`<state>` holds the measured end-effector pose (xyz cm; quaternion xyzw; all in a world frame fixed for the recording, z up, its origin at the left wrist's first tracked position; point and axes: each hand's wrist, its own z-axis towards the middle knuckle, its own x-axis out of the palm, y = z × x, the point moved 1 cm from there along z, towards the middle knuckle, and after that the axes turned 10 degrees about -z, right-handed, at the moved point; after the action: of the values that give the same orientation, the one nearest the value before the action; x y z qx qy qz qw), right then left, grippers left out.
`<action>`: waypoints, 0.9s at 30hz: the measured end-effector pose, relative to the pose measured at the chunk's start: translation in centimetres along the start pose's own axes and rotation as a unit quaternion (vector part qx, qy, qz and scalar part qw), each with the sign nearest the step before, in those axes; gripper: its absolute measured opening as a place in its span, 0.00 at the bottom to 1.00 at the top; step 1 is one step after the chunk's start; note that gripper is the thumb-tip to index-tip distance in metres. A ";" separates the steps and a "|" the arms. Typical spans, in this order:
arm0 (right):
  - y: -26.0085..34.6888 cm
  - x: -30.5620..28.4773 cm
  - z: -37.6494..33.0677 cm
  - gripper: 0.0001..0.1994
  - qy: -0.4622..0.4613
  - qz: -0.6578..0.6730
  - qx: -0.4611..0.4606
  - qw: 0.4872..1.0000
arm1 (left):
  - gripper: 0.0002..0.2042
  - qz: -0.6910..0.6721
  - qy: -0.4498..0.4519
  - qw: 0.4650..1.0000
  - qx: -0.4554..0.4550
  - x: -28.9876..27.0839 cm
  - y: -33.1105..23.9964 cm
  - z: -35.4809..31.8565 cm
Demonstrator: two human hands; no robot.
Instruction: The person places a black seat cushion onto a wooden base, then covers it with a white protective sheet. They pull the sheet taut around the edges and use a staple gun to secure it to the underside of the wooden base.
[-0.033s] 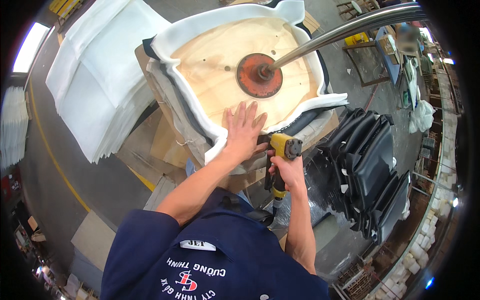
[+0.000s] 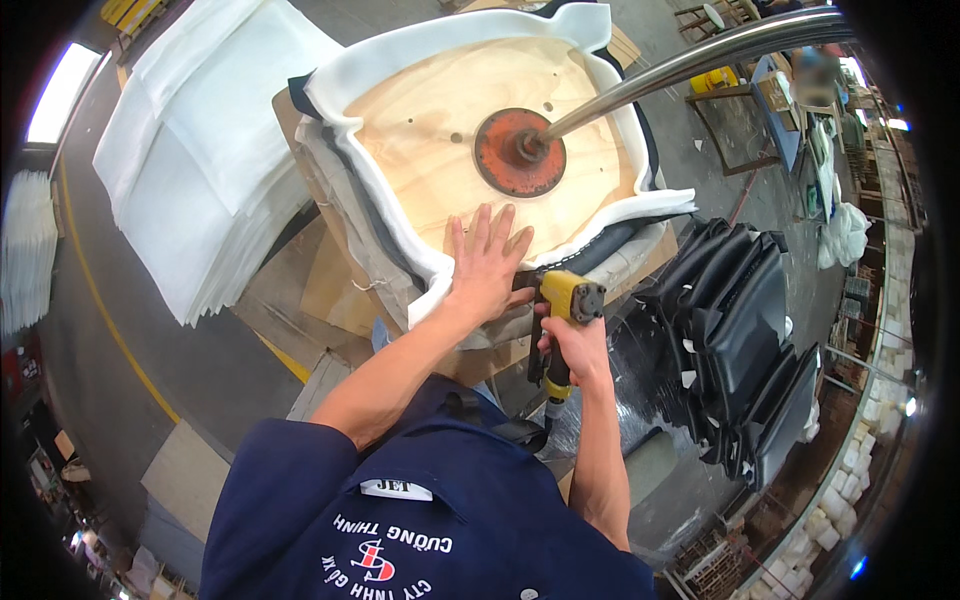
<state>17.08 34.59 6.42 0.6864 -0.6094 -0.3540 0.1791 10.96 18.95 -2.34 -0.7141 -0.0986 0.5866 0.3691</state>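
A plywood seat panel (image 2: pixel 420 160) lies in front of me, with white padding (image 2: pixel 335 100) and black cover material (image 2: pixel 610 245) around its edge. A round orange press plate (image 2: pixel 500 165) on a metal shaft (image 2: pixel 690 70) bears on its middle. My left hand (image 2: pixel 485 270) rests flat near the panel's near edge, fingers spread, thumb toward the tool. Gripped in my right hand (image 2: pixel 580 345) is a yellow and black air staple gun (image 2: pixel 570 295). Its front end is at the panel's near edge, beside my left thumb; its nose is partly hidden.
To the left stands a tall stack of white padding sheets (image 2: pixel 200 140). Folded black covers (image 2: pixel 740 300) are piled at the right. A hose fitting (image 2: pixel 553 408) hangs below the gun. Farther right are a wooden frame (image 2: pixel 735 130) and shelves of pale blocks (image 2: pixel 840 490).
The staple gun has shifted very slightly down and to the right with my right hand. My left hand stays flat on the panel.
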 end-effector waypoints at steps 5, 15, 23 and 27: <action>0.4 1.2 -1.0 0.32 0.019 -0.012 0.002 1.000 | 0.47 0.010 0.001 1.000 0.010 0.3 0.6 -0.4; 0.7 1.7 0.4 0.25 -0.013 -0.088 0.018 0.996 | 0.44 0.028 -0.021 0.999 -0.007 1.8 -0.1 -0.2; -0.3 0.0 -0.6 0.34 0.040 0.005 0.002 0.999 | 0.47 0.026 0.066 0.997 0.023 -1.0 1.2 -0.2; 0.5 0.6 -0.8 0.38 0.053 -0.028 0.006 0.998 | 0.46 0.024 0.028 0.999 0.030 0.1 1.6 -0.6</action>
<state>17.29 33.74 7.11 0.7223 -0.5817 -0.3179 0.1969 11.04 17.66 -3.46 -0.7210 -0.0537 0.5778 0.3786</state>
